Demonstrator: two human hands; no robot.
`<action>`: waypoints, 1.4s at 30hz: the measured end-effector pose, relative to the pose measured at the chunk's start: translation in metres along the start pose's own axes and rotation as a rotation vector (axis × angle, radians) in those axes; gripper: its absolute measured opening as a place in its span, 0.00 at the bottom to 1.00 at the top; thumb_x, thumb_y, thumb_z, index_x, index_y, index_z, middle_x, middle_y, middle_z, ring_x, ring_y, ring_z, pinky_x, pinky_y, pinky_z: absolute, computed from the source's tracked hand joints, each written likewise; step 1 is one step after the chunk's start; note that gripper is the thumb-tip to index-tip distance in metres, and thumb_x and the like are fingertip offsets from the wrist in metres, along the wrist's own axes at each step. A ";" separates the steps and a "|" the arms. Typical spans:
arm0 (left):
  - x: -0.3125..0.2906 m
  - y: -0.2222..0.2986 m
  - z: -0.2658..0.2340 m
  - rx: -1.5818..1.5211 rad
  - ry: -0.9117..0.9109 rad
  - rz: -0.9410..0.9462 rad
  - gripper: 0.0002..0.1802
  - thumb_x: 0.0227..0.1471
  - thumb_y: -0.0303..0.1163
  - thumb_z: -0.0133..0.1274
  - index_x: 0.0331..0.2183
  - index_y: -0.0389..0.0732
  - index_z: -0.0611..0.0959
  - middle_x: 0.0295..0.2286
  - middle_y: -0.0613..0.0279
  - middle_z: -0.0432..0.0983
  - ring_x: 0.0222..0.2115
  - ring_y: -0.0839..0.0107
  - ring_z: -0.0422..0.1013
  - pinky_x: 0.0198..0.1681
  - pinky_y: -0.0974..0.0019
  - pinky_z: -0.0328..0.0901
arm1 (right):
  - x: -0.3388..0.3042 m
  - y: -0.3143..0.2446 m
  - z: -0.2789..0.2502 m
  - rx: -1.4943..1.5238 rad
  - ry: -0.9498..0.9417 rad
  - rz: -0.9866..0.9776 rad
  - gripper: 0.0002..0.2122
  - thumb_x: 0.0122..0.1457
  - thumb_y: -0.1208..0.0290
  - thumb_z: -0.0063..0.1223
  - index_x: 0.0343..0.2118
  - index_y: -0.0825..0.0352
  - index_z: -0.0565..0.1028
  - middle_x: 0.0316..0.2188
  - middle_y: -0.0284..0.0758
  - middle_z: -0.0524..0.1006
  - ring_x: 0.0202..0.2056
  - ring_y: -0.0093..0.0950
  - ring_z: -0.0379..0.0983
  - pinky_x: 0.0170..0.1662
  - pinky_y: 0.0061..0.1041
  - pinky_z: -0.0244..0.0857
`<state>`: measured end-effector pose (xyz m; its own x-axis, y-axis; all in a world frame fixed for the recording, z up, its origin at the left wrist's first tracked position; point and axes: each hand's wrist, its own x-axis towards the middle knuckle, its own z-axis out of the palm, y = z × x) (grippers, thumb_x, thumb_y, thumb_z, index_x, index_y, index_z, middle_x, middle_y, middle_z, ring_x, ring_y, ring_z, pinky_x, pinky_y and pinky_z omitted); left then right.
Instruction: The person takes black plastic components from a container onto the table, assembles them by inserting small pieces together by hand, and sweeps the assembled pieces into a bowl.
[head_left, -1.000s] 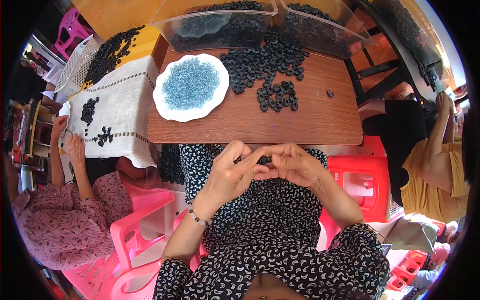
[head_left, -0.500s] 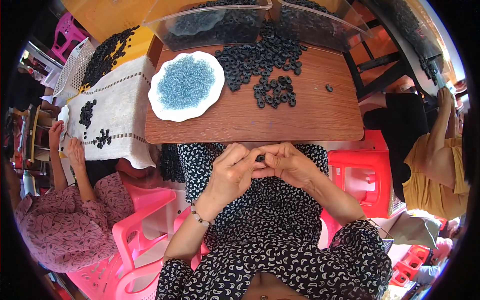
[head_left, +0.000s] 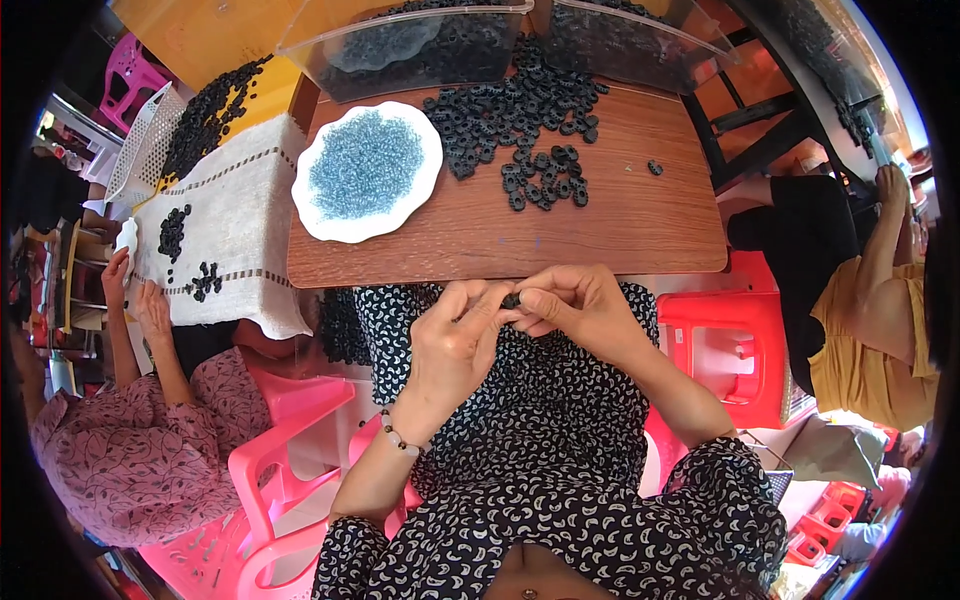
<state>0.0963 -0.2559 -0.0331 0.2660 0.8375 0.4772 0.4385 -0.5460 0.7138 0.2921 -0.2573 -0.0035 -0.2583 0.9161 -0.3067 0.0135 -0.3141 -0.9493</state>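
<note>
Wood-grain tabletop (head_left: 630,235) spans the middle of a crowded room, its near edge just beyond the person's hands. Left hand (head_left: 450,335) and right hand (head_left: 588,312) meet above the lap, off that edge, fingers curled in and almost closed, their fingertips pinching one small black piece (head_left: 511,300); most of its shape is hidden. A band of bare wood runs from the near edge to a cluster of small black pieces (head_left: 545,178), and wider room opens to the right, where a single dark piece (head_left: 655,168) lies apart.

Near the left edge sits a scalloped white plate (head_left: 305,205) filled with translucent pale-blue beads (head_left: 366,165). Behind the cluster a larger black heap (head_left: 510,112) reaches back to two clear plastic bins, the left bin (head_left: 400,65) and right bin (head_left: 620,50), both holding more black pieces.

Farther left, a cloth-covered table (head_left: 235,200) carries more black bits beside a white perforated basket (head_left: 145,145); a co-worker in a pink patterned top (head_left: 150,440) has both hands at its near side. To the right stands a red plastic stool (head_left: 765,345).
</note>
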 end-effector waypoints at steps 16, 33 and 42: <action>-0.004 -0.001 0.008 -0.041 -0.046 0.002 0.17 0.48 0.19 0.63 0.43 0.34 0.85 0.31 0.55 0.79 0.28 0.62 0.76 0.31 0.66 0.71 | -0.004 -0.004 0.000 -0.299 0.089 -0.184 0.09 0.61 0.72 0.59 0.34 0.74 0.82 0.21 0.31 0.81 0.25 0.13 0.72 0.28 0.19 0.68; -0.008 -0.005 0.014 -0.073 -0.052 0.044 0.19 0.45 0.14 0.59 0.43 0.31 0.82 0.34 0.53 0.78 0.31 0.56 0.77 0.32 0.61 0.74 | -0.008 -0.001 0.006 -0.457 0.133 -0.309 0.07 0.62 0.73 0.60 0.31 0.72 0.78 0.21 0.26 0.79 0.24 0.10 0.70 0.25 0.15 0.64; -0.009 -0.005 0.015 -0.012 -0.063 0.061 0.20 0.43 0.16 0.60 0.42 0.32 0.82 0.34 0.53 0.78 0.32 0.54 0.77 0.34 0.59 0.74 | 0.001 -0.003 -0.014 -0.118 -0.091 -0.065 0.08 0.62 0.73 0.60 0.30 0.73 0.78 0.25 0.33 0.82 0.28 0.17 0.77 0.32 0.19 0.72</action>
<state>0.1044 -0.2602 -0.0486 0.3453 0.8020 0.4873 0.4097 -0.5960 0.6906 0.3055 -0.2518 -0.0021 -0.3484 0.9055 -0.2421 0.1056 -0.2187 -0.9701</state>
